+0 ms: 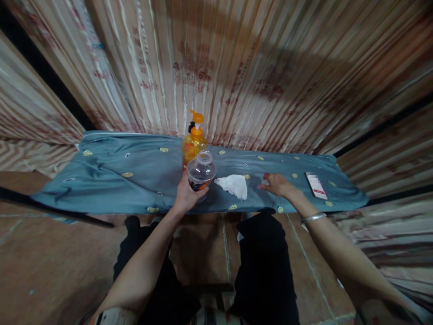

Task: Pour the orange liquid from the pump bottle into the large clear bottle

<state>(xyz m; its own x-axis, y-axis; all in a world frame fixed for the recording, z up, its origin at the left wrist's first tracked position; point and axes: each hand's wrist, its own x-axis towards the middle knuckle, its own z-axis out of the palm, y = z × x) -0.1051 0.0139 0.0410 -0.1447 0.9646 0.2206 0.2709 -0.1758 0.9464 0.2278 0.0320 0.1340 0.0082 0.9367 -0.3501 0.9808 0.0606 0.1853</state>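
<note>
My left hand (188,193) is wrapped round a clear plastic bottle (202,171) with an orange and black label. The bottle's mouth is uncovered and its base is near the cloth. Just behind it stands an amber pump bottle (193,145) with an orange pump head, partly hidden by the clear one. To the right, my right hand (278,184) is low over the cloth, fingers curled around a small pale, see-through thing (264,182) too small to name. A crumpled white cloth (234,186) lies between my hands.
A blue-grey cloth with yellow prints (111,180) covers the narrow table. Toward its right end lies a phone (316,186). Pleated curtains (230,67) hang behind and at both sides, with dark frame bars (50,72). My legs are below the front edge.
</note>
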